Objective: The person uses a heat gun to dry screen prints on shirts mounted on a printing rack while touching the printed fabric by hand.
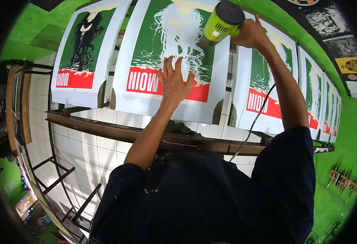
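Note:
My right hand (249, 34) grips a lime-green heat gun (218, 27) with a black round rear end. The gun is held over the upper right part of a white printed panel (166, 106), and its nozzle points down toward the print. On the lower part of that print, my left hand (176, 84) is laid with its fingers spread; how firmly it presses I cannot tell. The print (146, 44) has a green field, a pale flowing figure and a red band with white letters. A dark cord (255, 122) hangs below my right arm.
More printed panels stand in a row, one with a black figure (85, 40) on the left and several (263, 105) on the right. A brown metal rail (105, 129) runs along their near edge. Black metal racks (56, 175) are at lower left, beside white tiles (85, 148).

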The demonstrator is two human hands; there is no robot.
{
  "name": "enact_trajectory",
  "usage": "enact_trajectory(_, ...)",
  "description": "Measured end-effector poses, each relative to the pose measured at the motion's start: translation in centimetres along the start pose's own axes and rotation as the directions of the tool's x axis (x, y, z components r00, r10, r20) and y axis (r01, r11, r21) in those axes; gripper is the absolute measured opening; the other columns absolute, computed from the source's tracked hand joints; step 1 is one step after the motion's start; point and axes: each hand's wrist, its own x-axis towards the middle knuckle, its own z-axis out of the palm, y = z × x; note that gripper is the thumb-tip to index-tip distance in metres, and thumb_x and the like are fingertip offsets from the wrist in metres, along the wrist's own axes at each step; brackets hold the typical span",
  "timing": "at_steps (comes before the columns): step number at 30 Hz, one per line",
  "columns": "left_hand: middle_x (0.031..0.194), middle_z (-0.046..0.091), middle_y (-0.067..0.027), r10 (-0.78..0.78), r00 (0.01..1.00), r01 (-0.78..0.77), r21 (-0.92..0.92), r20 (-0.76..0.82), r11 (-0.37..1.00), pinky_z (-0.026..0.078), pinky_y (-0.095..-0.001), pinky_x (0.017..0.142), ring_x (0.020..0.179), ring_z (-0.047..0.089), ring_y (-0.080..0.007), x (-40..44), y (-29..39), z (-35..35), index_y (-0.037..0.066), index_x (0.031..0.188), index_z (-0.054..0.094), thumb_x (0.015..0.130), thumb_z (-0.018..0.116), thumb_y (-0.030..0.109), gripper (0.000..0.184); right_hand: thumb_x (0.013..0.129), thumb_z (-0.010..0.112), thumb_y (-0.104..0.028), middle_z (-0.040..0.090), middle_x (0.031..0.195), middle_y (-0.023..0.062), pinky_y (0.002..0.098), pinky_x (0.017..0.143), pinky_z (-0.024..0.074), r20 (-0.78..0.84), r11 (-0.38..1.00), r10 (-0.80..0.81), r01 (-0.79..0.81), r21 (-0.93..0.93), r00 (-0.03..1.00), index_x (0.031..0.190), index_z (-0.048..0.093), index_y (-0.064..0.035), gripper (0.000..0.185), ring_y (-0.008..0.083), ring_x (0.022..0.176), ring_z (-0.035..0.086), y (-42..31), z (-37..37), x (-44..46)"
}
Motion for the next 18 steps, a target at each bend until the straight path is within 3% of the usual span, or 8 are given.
enact_trajectory(5,0.149,0.033,-0.0198,-0.015,1.0,0.015,0.014,-0.005,1.0,0.018,-0.066,0.11,0.143,0.028,-0.0378,1.1,0.5,0.5,0.009,0.142,0.046,0.093,0.059,0.048,0.063,0.064,0.067,-0.024,0.071,0.09,0.0246,0.0642,0.115,0.0252,-0.112,0.999,0.048,-0.045,0.029,0.993,0.09,0.072,-0.0034,0.033,0.0438,0.092,0.068,0.7,1.0,1.7)
enact_trajectory(10,0.149,0.032,-0.0269,0.004,0.999,-0.004,-0.01,0.045,1.0,0.016,-0.0655,0.112,0.145,0.023,-0.0431,2.6,0.7,0.7,0.004,0.143,0.044,0.094,0.057,0.052,0.07,0.065,0.066,-0.025,0.071,0.089,0.0238,0.0636,0.115,0.0248,-0.089,1.0,0.007,-0.007,0.0,0.996,0.09,0.072,-0.0035,0.033,0.0436,0.091,0.067,0.9,1.1,2.4)
enact_trajectory(13,0.149,0.032,-0.0269,0.026,0.999,-0.025,-0.017,0.046,1.0,0.016,-0.0655,0.112,0.145,0.023,-0.0433,3.4,0.9,0.6,0.004,0.143,0.043,0.094,0.057,0.052,0.07,0.065,0.066,-0.025,0.071,0.088,0.023,0.0635,0.115,0.0249,-0.079,0.999,0.044,-0.042,0.028,0.996,0.091,0.073,-0.0044,0.034,0.043,0.091,0.068,0.1,0.7,2.1)
enact_trajectory(16,0.149,0.032,-0.0268,0.036,0.999,-0.035,-0.015,0.041,0.999,0.016,-0.0655,0.112,0.145,0.023,-0.0433,3.5,0.5,0.6,0.004,0.143,0.043,0.094,0.057,0.052,0.07,0.069,0.069,-0.027,0.073,0.09,0.017,0.0594,0.119,0.0219,0.045,0.999,-0.003,0.005,-0.053,0.999,0.098,0.074,-0.012,0.033,0.0379,0.093,0.069,-0.1,0.4,2.2)
enact_trajectory(18,0.149,0.033,-0.0267,0.024,0.999,-0.024,-0.006,0.032,1.0,0.016,-0.0657,0.112,0.145,0.023,-0.0432,3.5,0.2,0.5,0.005,0.143,0.044,0.094,0.057,0.052,0.07,0.069,0.07,-0.027,0.073,0.091,0.0168,0.0589,0.119,0.0216,0.015,0.998,0.002,-0.001,-0.056,1.0,0.099,0.074,-0.012,0.034,0.0379,0.093,0.069,-0.2,0.5,2.3)
